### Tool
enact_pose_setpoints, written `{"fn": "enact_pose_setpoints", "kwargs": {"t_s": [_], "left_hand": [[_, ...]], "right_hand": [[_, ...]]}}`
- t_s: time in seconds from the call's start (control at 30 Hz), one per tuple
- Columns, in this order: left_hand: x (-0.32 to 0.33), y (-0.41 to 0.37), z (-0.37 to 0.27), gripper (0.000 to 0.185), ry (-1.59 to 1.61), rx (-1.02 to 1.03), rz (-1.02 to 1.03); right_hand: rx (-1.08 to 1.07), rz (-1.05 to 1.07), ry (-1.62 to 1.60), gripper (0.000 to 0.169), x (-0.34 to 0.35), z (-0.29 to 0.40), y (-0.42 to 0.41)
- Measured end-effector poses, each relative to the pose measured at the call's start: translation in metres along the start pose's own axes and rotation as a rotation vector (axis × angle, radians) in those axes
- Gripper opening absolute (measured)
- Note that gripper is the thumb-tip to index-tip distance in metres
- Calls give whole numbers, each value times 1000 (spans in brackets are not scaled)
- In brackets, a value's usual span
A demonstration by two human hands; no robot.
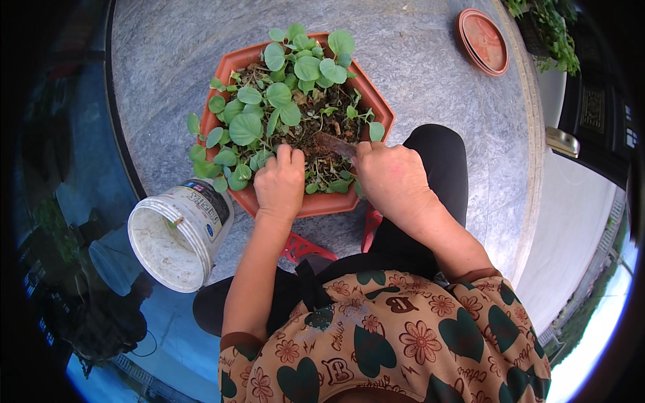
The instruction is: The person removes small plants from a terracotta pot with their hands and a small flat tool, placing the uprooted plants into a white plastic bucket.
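Before me stands a hexagonal terracotta-coloured planter, with round-leaved green seedlings crowding its left and far sides. Dark soil mixed with dry plant bits shows in the middle and right. My right hand grips a tool with a flat, rusty blade; its handle is hidden in the fist. The blade slants left into the soil. My left hand reaches over the near rim, fingertips bent down at the soil beside the seedlings. What lies under those fingertips is hidden.
A white plastic bucket with printed writing lies tipped on its side at left, beside dark reflective glass. Red plant saucers lie on the grey tiled floor at far right. A leafy potted plant stands beyond.
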State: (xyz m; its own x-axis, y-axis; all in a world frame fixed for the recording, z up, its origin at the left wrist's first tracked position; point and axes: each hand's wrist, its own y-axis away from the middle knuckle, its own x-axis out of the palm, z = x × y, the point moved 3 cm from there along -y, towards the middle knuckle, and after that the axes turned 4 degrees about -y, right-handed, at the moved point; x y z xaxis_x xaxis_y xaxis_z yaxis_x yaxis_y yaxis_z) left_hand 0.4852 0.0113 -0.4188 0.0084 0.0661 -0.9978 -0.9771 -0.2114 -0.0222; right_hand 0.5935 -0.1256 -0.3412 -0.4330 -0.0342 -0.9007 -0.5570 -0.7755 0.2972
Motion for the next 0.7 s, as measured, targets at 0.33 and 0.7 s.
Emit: {"fn": "enact_pose_setpoints", "kwargs": {"t_s": [0.33,0.7], "left_hand": [[-28,13,-21,24,475,-195,123],[-42,-5,19,25,161,16,-239]], "right_hand": [[-87,-41,-52,10,13,13,-7],[-57,119,25,9,18,25,-20]]}}
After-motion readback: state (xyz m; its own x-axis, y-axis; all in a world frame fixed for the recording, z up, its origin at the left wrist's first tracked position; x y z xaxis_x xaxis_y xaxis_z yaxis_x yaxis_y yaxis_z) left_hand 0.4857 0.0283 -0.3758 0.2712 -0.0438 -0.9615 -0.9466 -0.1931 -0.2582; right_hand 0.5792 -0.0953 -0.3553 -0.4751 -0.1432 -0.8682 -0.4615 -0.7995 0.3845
